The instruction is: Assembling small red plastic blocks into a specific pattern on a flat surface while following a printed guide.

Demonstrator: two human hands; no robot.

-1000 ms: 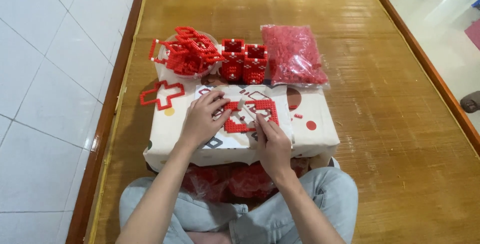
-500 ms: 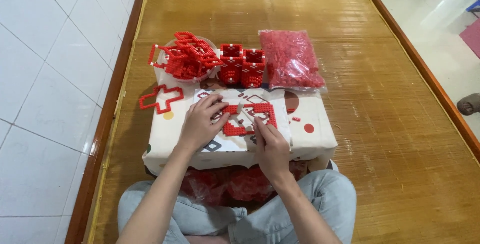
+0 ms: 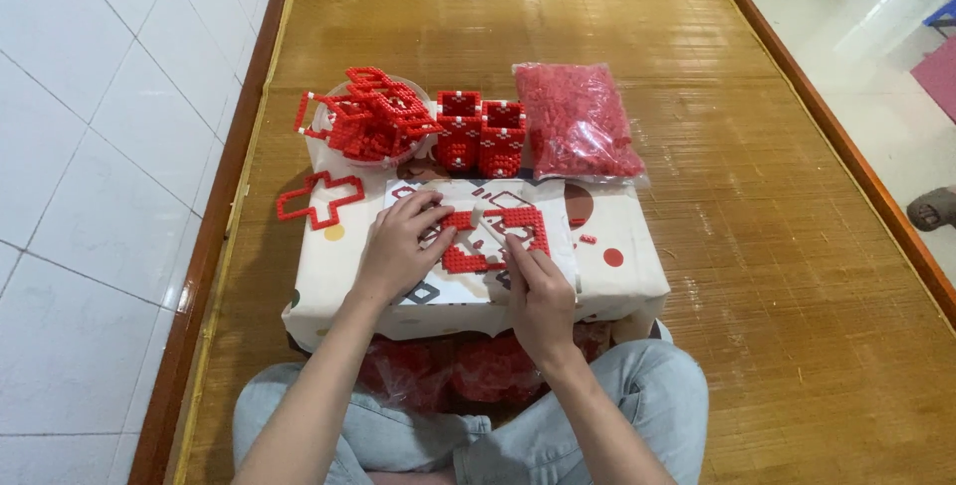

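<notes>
A red frame of small building bricks (image 3: 495, 239) lies on a printed sheet on a cloth-covered box (image 3: 617, 276) in front of me. My left hand (image 3: 398, 246) rests flat on the sheet, its fingertips touching the left part of the red frame. My right hand (image 3: 536, 286) presses its fingers against the frame's lower right edge. Whether either hand pinches a loose brick is hidden by the fingers.
Behind the box stand a bowl heaped with red brick frames (image 3: 366, 124), two red brick cubes (image 3: 480, 132) and a clear bag of red bricks (image 3: 576, 121). A red cross-shaped outline (image 3: 319, 198) lies at the box's left corner. Everything sits on a bamboo mat (image 3: 757, 166).
Both hands stay on the red frame with only small finger shifts. The camera view has tilted slightly.
</notes>
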